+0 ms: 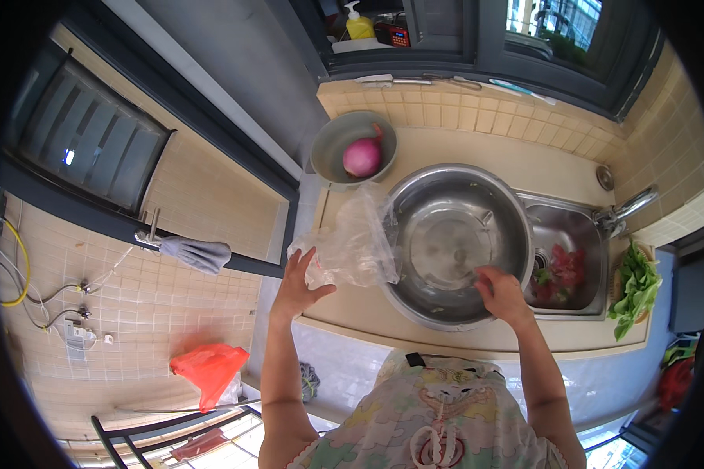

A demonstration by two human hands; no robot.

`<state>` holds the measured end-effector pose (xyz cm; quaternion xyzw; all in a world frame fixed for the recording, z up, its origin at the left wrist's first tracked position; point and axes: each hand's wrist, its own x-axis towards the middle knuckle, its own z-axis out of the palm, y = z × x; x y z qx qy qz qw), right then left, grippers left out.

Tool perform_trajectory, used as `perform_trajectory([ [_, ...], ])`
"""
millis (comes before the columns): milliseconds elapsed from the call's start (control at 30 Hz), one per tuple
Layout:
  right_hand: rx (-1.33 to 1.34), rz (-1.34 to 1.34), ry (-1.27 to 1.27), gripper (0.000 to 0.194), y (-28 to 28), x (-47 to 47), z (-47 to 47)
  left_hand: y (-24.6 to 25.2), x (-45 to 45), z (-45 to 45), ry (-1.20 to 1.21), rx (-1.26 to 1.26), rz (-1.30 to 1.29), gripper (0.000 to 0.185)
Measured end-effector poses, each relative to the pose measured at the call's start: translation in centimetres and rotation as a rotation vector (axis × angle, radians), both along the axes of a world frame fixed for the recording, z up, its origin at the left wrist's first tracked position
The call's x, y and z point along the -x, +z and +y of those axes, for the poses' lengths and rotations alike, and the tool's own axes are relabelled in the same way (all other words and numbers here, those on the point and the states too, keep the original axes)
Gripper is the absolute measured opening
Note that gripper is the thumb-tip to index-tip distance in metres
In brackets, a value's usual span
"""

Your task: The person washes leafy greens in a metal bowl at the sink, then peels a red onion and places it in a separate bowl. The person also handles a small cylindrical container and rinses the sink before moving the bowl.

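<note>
A clear plastic bag (352,240) lies crumpled on the counter, against the left rim of a large stainless steel basin (446,246). My left hand (299,284) is at the bag's left edge, thumb and fingers spread; whether it touches the film is unclear. Over the basin's lower right part is my right hand (501,293), fingers bent and holding nothing that I can see. A little water and small green bits show in the basin. Behind the bag, a grey-green bowl (325,149) holds a purple onion (364,157).
Right of the basin is a steel sink (569,220) with red and green scraps under a faucet (633,205). Leafy greens (638,287) fill a basket at the counter's right end. A cleaver (381,80) and other utensils lie on the tiled ledge behind.
</note>
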<state>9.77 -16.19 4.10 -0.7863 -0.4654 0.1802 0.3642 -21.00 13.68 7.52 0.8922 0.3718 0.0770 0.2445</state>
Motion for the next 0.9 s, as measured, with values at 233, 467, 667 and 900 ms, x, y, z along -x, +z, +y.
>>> perform_trajectory([
  [233, 0.028, -0.322, -0.025, 0.025, -0.3, 1.2, -1.7, 1.4, -4.8, -5.4, 0.064, 0.037, -0.588, 0.036],
  [467, -0.278, -0.305, -0.326, 0.020, -1.0, 2.5, -5.4, -2.1, -3.7, -7.3, 0.013, 0.678, -0.134, 0.018],
  [667, -0.253, -0.055, -0.702, 0.045, -2.9, 0.4, -6.2, -6.5, -5.0, -9.1, 0.261, 0.902, -0.170, 0.053],
  [900, -0.338, 0.105, -0.717, 0.060, -5.5, -1.9, -3.7, -8.6, -10.3, -7.4, 0.317, 0.977, -0.698, 0.058],
])
